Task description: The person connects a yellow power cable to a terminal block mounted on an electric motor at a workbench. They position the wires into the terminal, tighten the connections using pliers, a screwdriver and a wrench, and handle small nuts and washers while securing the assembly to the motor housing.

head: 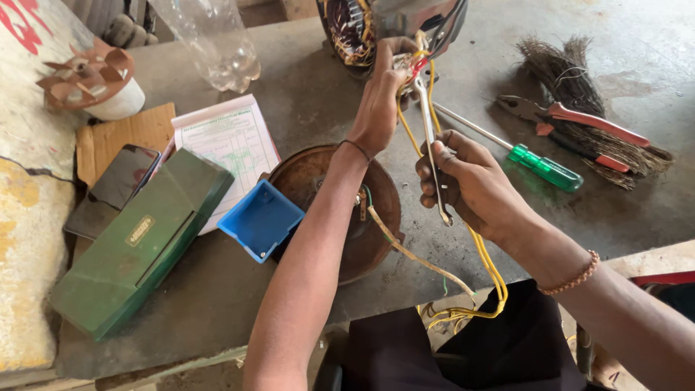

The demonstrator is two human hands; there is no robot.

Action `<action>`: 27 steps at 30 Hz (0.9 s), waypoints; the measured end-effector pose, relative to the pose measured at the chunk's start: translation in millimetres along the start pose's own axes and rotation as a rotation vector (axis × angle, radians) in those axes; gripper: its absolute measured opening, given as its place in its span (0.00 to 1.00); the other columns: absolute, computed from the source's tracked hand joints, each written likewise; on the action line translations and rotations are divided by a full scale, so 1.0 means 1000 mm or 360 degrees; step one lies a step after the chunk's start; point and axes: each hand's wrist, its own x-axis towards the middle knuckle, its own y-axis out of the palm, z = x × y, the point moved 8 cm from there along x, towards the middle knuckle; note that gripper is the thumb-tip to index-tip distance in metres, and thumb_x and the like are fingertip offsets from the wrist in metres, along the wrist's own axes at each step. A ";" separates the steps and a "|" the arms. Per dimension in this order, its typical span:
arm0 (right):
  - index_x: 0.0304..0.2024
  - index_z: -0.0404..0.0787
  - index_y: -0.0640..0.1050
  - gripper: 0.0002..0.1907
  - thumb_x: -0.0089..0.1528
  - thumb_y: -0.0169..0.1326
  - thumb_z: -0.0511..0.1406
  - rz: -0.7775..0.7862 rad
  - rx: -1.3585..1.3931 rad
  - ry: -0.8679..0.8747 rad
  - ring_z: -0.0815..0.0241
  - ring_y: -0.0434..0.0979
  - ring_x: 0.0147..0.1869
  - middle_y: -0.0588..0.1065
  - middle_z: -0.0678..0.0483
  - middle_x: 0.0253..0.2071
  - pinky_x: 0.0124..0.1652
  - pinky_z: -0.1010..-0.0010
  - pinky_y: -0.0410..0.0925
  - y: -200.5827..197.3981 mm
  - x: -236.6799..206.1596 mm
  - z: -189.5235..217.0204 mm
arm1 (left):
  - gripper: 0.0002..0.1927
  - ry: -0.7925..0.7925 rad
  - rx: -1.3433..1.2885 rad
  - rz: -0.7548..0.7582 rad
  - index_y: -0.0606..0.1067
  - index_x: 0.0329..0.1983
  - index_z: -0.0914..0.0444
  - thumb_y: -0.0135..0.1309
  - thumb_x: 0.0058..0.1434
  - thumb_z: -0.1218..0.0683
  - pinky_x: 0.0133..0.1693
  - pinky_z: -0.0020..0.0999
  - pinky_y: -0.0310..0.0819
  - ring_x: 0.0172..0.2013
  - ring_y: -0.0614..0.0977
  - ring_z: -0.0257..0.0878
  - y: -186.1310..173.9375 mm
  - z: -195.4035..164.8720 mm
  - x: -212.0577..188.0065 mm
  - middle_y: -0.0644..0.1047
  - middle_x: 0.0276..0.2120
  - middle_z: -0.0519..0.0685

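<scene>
Here, we see two bare hands at work over a grey bench.
Left hand: our left hand (378, 108), upper middle of the frame, is pinching the yellow wires (492, 279) up by the motor.
Right hand: our right hand (463, 181), in the middle, is closed round a thin metal tool (431, 145); it may be a pair of tweezers, but we cannot tell for sure.
Motor: the motor (355, 29) with copper coils sits at the top edge, touching the left hand.
Wires: they hang down from the motor to the lower middle.
Round cover: a rusty round cover (376, 232) lies under our left arm.
Blue box: a small blue box (260, 221) sits just beside the cover.
Green case: a long green case (137, 242) lies at lower left.
Screwdriver: a green-handled screwdriver (543, 166) lies at right, near red-handled pliers (579, 119).
</scene>
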 end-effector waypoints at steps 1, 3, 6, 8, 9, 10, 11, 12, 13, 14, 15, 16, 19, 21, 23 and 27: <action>0.47 0.41 0.68 0.08 0.72 0.44 0.38 -0.0029 -0.0023 -0.0020 0.64 0.74 0.31 0.71 0.55 0.33 0.32 0.68 0.72 0.000 -0.002 0.000 | 0.18 0.0036 -0.0045 -0.0007 0.65 0.59 0.61 0.34 0.71 0.50 0.43 0.35 0.73 0.37 0.74 0.35 -0.001 0.001 0.000 0.74 0.41 0.49; 0.47 0.39 0.69 0.09 0.73 0.43 0.38 -0.0087 -0.0063 -0.0050 0.64 0.74 0.31 0.71 0.55 0.34 0.33 0.67 0.73 0.001 -0.005 -0.003 | 0.18 0.0096 -0.0133 -0.0021 0.66 0.59 0.61 0.33 0.73 0.50 0.44 0.35 0.75 0.37 0.76 0.35 -0.003 0.004 -0.001 0.75 0.42 0.49; 0.47 0.40 0.67 0.08 0.74 0.42 0.38 0.0005 0.0000 -0.0108 0.63 0.75 0.32 0.70 0.54 0.34 0.34 0.65 0.74 0.007 -0.007 -0.005 | 0.19 0.0135 0.0104 -0.0125 0.70 0.61 0.61 0.31 0.76 0.51 0.42 0.33 0.67 0.37 0.67 0.34 -0.010 0.009 -0.001 0.71 0.41 0.48; 0.47 0.40 0.67 0.07 0.74 0.41 0.38 0.0011 0.0030 -0.0115 0.62 0.75 0.33 0.70 0.54 0.35 0.36 0.63 0.76 0.007 -0.005 -0.005 | 0.18 0.0116 -0.0152 -0.0063 0.69 0.60 0.61 0.31 0.76 0.52 0.43 0.32 0.71 0.38 0.70 0.33 -0.007 0.013 0.001 0.73 0.45 0.47; 0.47 0.40 0.66 0.07 0.74 0.41 0.38 0.0006 0.0052 -0.0125 0.62 0.75 0.33 0.70 0.54 0.35 0.37 0.62 0.76 0.006 -0.004 -0.004 | 0.18 0.0106 -0.0280 -0.0019 0.69 0.59 0.60 0.30 0.76 0.52 0.44 0.32 0.73 0.39 0.72 0.32 -0.004 0.014 0.002 0.74 0.47 0.46; 0.47 0.40 0.67 0.07 0.74 0.41 0.37 0.0065 0.0084 -0.0107 0.62 0.76 0.34 0.70 0.54 0.35 0.39 0.61 0.76 0.008 -0.002 -0.004 | 0.17 0.0113 -0.0279 -0.0018 0.69 0.59 0.60 0.30 0.76 0.52 0.44 0.31 0.74 0.39 0.72 0.32 -0.003 0.015 0.003 0.74 0.46 0.47; 0.47 0.40 0.67 0.06 0.74 0.41 0.36 0.0122 0.0117 -0.0088 0.61 0.76 0.35 0.70 0.54 0.36 0.40 0.61 0.77 0.010 0.001 -0.003 | 0.17 0.0119 -0.0279 -0.0017 0.69 0.59 0.60 0.31 0.76 0.53 0.44 0.31 0.74 0.39 0.73 0.32 -0.003 0.015 0.004 0.74 0.46 0.47; 0.47 0.40 0.67 0.06 0.74 0.41 0.36 0.0176 0.0151 -0.0068 0.61 0.77 0.36 0.71 0.54 0.36 0.41 0.60 0.77 0.012 0.003 -0.003 | 0.17 0.0122 -0.0280 -0.0014 0.69 0.59 0.60 0.31 0.76 0.53 0.44 0.31 0.74 0.39 0.73 0.32 -0.003 0.016 0.004 0.74 0.45 0.47; 0.47 0.40 0.67 0.06 0.74 0.42 0.36 0.0173 0.0174 -0.0036 0.61 0.77 0.36 0.71 0.54 0.36 0.42 0.60 0.77 0.011 0.004 -0.003 | 0.17 0.0109 -0.0318 -0.0008 0.69 0.58 0.60 0.31 0.76 0.53 0.44 0.32 0.74 0.39 0.73 0.32 -0.002 0.017 0.005 0.74 0.45 0.47; 0.47 0.40 0.68 0.06 0.74 0.42 0.36 0.0173 0.0195 -0.0006 0.61 0.77 0.36 0.72 0.54 0.36 0.42 0.59 0.77 0.012 0.005 -0.004 | 0.17 0.0100 -0.0353 -0.0003 0.69 0.58 0.61 0.31 0.76 0.53 0.44 0.32 0.74 0.39 0.73 0.32 -0.002 0.018 0.005 0.74 0.45 0.47; 0.47 0.40 0.68 0.07 0.74 0.42 0.37 0.0176 0.0214 0.0024 0.61 0.77 0.36 0.72 0.54 0.36 0.43 0.59 0.78 0.013 0.007 -0.005 | 0.17 0.0093 -0.0386 0.0000 0.69 0.58 0.61 0.31 0.76 0.53 0.44 0.32 0.74 0.39 0.73 0.32 -0.002 0.020 0.005 0.74 0.45 0.47; 0.47 0.40 0.69 0.07 0.73 0.42 0.37 0.0165 0.0217 0.0055 0.60 0.78 0.36 0.72 0.54 0.36 0.43 0.59 0.78 0.014 0.007 -0.007 | 0.17 0.0097 -0.0347 -0.0015 0.69 0.58 0.61 0.31 0.75 0.53 0.44 0.32 0.74 0.40 0.73 0.32 -0.003 0.020 0.005 0.73 0.45 0.46; 0.46 0.39 0.70 0.09 0.72 0.42 0.38 0.0148 0.0169 0.0158 0.58 0.79 0.36 0.73 0.54 0.35 0.43 0.59 0.78 0.018 0.008 -0.011 | 0.17 0.0115 -0.0210 -0.0079 0.69 0.58 0.61 0.30 0.75 0.53 0.45 0.31 0.72 0.40 0.73 0.31 -0.007 0.022 0.005 0.73 0.44 0.46; 0.45 0.38 0.71 0.11 0.72 0.41 0.39 0.0162 0.0057 0.0196 0.58 0.79 0.34 0.73 0.53 0.34 0.41 0.59 0.78 0.019 0.012 -0.009 | 0.17 0.0167 -0.0083 -0.0122 0.70 0.58 0.60 0.30 0.77 0.52 0.45 0.31 0.71 0.40 0.71 0.31 -0.010 0.021 0.007 0.74 0.41 0.48; 0.44 0.37 0.73 0.14 0.71 0.42 0.40 -0.0001 -0.0323 0.0280 0.58 0.77 0.32 0.74 0.52 0.33 0.39 0.60 0.77 0.002 0.016 -0.002 | 0.17 0.0083 -0.0351 -0.0115 0.68 0.57 0.60 0.29 0.76 0.52 0.39 0.31 0.74 0.36 0.73 0.32 -0.010 0.025 0.009 0.74 0.42 0.48; 0.39 0.32 0.75 0.18 0.71 0.44 0.41 0.0028 -0.1243 0.0297 0.57 0.76 0.30 0.73 0.48 0.32 0.36 0.62 0.74 -0.024 0.024 0.033 | 0.19 -0.0103 -0.0243 -0.0148 0.68 0.55 0.58 0.27 0.73 0.50 0.21 0.25 0.60 0.24 0.70 0.28 -0.015 0.030 0.008 0.75 0.30 0.46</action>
